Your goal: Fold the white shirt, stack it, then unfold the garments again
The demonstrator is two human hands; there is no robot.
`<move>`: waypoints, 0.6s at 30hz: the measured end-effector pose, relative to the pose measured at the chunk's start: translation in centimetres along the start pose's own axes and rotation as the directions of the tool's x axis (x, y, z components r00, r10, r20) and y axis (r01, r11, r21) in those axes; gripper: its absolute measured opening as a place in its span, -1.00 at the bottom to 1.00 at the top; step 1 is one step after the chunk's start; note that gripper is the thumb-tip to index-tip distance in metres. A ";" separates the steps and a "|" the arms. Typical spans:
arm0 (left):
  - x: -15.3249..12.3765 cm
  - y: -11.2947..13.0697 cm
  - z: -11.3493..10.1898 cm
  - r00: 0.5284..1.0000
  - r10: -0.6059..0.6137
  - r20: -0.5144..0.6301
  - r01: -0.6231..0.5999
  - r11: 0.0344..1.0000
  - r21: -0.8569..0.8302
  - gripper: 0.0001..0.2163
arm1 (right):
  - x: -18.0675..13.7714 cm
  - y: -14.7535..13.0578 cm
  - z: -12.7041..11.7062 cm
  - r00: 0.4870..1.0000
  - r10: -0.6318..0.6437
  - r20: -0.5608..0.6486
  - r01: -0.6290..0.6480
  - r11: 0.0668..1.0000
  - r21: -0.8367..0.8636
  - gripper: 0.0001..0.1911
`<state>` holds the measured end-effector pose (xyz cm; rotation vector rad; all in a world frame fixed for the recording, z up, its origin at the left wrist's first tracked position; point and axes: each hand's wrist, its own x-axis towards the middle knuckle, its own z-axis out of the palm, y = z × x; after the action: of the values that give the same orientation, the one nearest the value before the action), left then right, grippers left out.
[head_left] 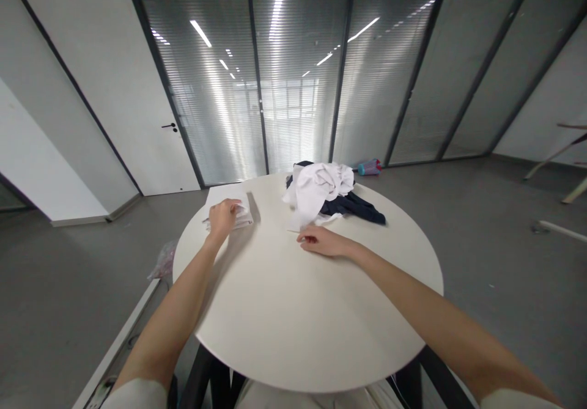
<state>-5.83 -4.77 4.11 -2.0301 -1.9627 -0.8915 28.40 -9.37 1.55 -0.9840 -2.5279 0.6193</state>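
Observation:
On the left of the round white table (275, 311) lies a stack of folded white cloth (229, 193). My left hand (223, 216) is over this stack, its fingers bent and closed on the top layer near the right side. At mid-table my right hand (321, 239) rests low on the surface with loosely curled fingers, slightly apart, and nothing visible in them. Just beyond it sits a crumpled heap: a white garment (316, 186) bunched on top of a dark navy garment (355, 206). The navy one sticks out to the right.
Behind the table, a blue and red object (369, 167) lies on the floor by the glass partition (298, 91). A clear plastic bag (164, 261) is at the table's left edge, near a white floor strip (123, 335). Chair legs (557, 155) show far right.

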 end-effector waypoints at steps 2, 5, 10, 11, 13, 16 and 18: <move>-0.2 0.7 -0.5 0.999 0.027 -0.046 -0.028 1.000 -0.012 -0.68 | 0.0 0.1 0.0 1.000 -0.005 -0.003 0.005 1.000 -0.002 -0.77; -0.5 1.7 -1.0 0.996 0.076 -0.046 -0.077 0.997 -0.017 -0.68 | 0.0 -0.1 -0.1 1.000 0.000 0.009 0.000 1.000 0.002 -0.76; -0.7 2.0 -0.7 0.981 0.123 0.150 -0.132 0.990 0.047 -0.68 | 0.1 -0.3 -0.1 1.000 0.003 0.018 -0.003 1.000 0.017 -0.77; -0.7 1.7 -0.6 0.978 0.121 0.169 -0.134 0.989 0.070 -0.65 | 0.1 -0.3 -0.1 1.000 0.002 0.013 -0.003 1.000 0.017 -0.77; -0.7 1.0 -0.5 0.976 0.107 0.188 -0.131 0.984 0.119 -0.54 | 0.1 -0.3 -0.1 1.000 0.000 0.012 -0.001 1.000 0.014 -0.77; -0.6 0.0 -1.0 0.984 0.049 0.170 -0.079 0.982 0.170 -0.48 | 0.1 -0.3 -0.2 1.000 -0.006 0.017 0.006 1.000 0.004 -0.77; -0.7 -0.3 -1.6 0.997 -0.001 0.072 -0.011 0.986 0.167 -0.58 | 0.0 -0.4 -0.2 1.000 -0.012 0.018 0.012 1.000 -0.002 -0.77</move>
<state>-6.50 -6.17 4.94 -1.9964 -1.9947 -0.6370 28.24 -9.57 1.99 -0.9680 -2.5484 0.6246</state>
